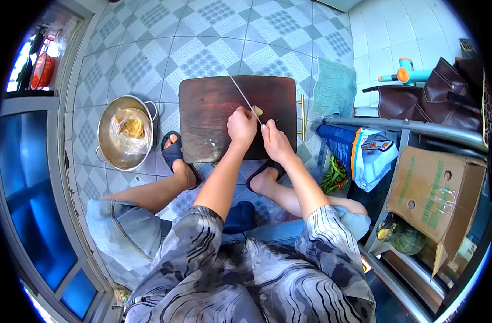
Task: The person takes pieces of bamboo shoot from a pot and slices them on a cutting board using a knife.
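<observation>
A round metal pot [106, 134] holds a crinkled clear plastic bag [131, 129], apart from the dark, round-cornered board [203, 116]. The left hand [242, 128], forearm stretched forward, curls nearly closed; I cannot tell what it grips. The thin knife [243, 96] slants beyond the far edge towards open tile, a pale piece [258, 111] just beside it on the board. The right hand [276, 142] closes around its near end.

Grey, white and black swirl-patterned short-sleeved shirt [259, 285], faded blue denim legwear [122, 229], dark slippers [173, 152].
</observation>
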`<state>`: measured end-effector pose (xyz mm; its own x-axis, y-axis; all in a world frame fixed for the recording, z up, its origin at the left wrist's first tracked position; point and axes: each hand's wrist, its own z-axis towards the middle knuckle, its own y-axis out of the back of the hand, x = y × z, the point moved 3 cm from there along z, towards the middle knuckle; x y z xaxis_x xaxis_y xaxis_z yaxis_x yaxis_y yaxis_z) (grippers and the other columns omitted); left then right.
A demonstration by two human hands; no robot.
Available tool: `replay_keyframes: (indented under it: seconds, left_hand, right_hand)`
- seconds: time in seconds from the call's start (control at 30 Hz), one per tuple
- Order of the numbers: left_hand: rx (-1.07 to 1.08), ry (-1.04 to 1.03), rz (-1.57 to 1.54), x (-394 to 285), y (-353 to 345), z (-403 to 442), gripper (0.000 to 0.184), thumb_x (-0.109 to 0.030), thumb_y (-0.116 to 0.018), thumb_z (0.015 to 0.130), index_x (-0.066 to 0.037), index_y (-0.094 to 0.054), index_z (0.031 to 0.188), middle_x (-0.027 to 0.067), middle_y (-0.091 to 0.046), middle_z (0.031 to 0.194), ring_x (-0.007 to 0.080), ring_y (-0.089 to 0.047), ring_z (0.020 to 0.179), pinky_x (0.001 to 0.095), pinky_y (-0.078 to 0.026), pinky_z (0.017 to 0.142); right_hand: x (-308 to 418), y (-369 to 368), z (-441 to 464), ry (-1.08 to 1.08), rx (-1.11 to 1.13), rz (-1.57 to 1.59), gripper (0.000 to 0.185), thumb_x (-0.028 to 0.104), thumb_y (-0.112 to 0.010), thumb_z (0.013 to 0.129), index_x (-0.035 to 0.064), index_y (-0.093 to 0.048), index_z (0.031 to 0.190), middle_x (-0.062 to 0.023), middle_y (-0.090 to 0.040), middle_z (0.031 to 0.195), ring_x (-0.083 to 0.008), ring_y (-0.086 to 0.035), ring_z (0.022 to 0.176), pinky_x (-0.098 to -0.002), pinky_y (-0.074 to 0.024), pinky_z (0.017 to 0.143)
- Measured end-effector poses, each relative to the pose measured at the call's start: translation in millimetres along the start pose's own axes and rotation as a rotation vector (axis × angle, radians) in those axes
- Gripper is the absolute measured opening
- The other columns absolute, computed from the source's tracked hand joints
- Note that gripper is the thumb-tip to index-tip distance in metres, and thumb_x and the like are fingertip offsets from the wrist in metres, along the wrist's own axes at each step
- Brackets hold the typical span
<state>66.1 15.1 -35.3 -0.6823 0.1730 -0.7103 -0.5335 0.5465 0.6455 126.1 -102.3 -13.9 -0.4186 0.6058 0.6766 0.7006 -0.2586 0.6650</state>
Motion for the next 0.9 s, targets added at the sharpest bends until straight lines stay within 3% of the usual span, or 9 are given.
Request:
replay_keyframes:
  seconds: [0.07,0.1,0.13,0.2,0.23,0.53,0.8,0.9]
  left_hand:
    - [-0.008,0.246,-0.200,12.0,-6.6,2.3,0.029,-0.031,-0.068,0.077,-0.002,-0.064,0.072,0.0190,-0.065,0.069,0.0357,-0.066,0.072,0.0425,-0.052,0.068]
    - [-0.026,0.287,-0.261,13.5,-6.3,3.5,0.031,-0.032,-0.073,0.074,-0.003,-0.064,0.067,0.0144,-0.064,0.059,0.0281,-0.066,0.059,0.0375,-0.053,0.063]
    - [-0.023,0.283,-0.260,14.5,-4.9,6.5,0.031,-0.032,-0.073,0.074,-0.003,-0.064,0.067,0.0144,-0.064,0.059,0.0281,-0.066,0.059,0.0375,-0.053,0.063]
    - [0.065,0.369,-0.282,18.7,-2.7,12.9,0.029,-0.028,-0.075,0.073,-0.003,-0.064,0.064,0.0094,-0.063,0.055,0.0182,-0.063,0.050,0.0314,-0.051,0.054]
    - [0.110,0.415,-0.290,20.5,-1.9,14.0,0.028,-0.026,-0.076,0.072,-0.003,-0.064,0.063,0.0069,-0.063,0.053,0.0132,-0.062,0.045,0.0283,-0.051,0.050]
    - [0.162,0.488,-0.265,14.5,4.4,27.3,0.017,-0.016,-0.075,0.069,-0.004,-0.064,0.062,0.0060,-0.063,0.054,0.0130,-0.060,0.045,0.0283,-0.049,0.047]
    - [0.173,0.528,-0.216,5.6,7.3,21.2,0.026,-0.024,-0.079,0.066,-0.005,-0.063,0.061,0.0047,-0.063,0.054,0.0122,-0.059,0.047,0.0274,-0.049,0.048]
    - [0.187,0.498,-0.244,13.4,0.2,23.5,0.026,-0.025,-0.079,0.065,-0.005,-0.062,0.061,0.0045,-0.063,0.055,0.0121,-0.059,0.047,0.0275,-0.049,0.048]
  right_hand:
    - [-1.5,-1.6,-5.7,-0.026,-0.002,-0.050,0.025,0.029,-0.034,0.097,0.0049,-0.035,0.094,-0.0294,-0.059,0.071,-0.0503,-0.056,0.072,-0.0598,-0.0422,0.063]
    - [-0.7,-0.7,-11.1,-0.038,-0.012,-0.113,0.024,0.029,-0.035,0.097,0.0047,-0.036,0.094,-0.0281,-0.060,0.071,-0.0486,-0.058,0.070,-0.0590,-0.0446,0.062]
    - [1.0,-0.7,-16.4,-0.041,-0.017,-0.112,0.024,0.029,-0.035,0.097,0.0047,-0.036,0.094,-0.0281,-0.060,0.071,-0.0486,-0.058,0.070,-0.0590,-0.0446,0.062]
    - [4.6,-0.9,-22.9,-0.092,-0.028,-0.203,0.022,0.027,-0.036,0.097,0.0051,-0.035,0.093,-0.0271,-0.059,0.068,-0.0487,-0.058,0.068,-0.0583,-0.0445,0.060]
    - [9.6,-0.1,-22.2,-0.083,-0.004,-0.251,0.026,0.029,-0.038,0.096,0.0033,-0.037,0.093,-0.0260,-0.061,0.070,-0.0446,-0.061,0.066,-0.0548,-0.0494,0.060]
    - [21.2,-4.8,8.7,-0.048,-0.054,-0.311,0.027,0.030,-0.041,0.095,0.0028,-0.039,0.092,-0.0242,-0.062,0.069,-0.0416,-0.063,0.064,-0.0505,-0.0517,0.057]
    - [4.7,5.8,-13.6,-0.074,-0.034,-0.309,0.024,0.027,-0.039,0.096,0.0036,-0.036,0.094,-0.0250,-0.061,0.070,-0.0438,-0.061,0.067,-0.0547,-0.0486,0.058]
    - [-2.3,1.3,-18.6,-0.085,-0.054,-0.362,0.027,0.029,-0.044,0.094,0.0027,-0.038,0.094,-0.0241,-0.062,0.071,-0.0421,-0.063,0.064,-0.0502,-0.0519,0.056]
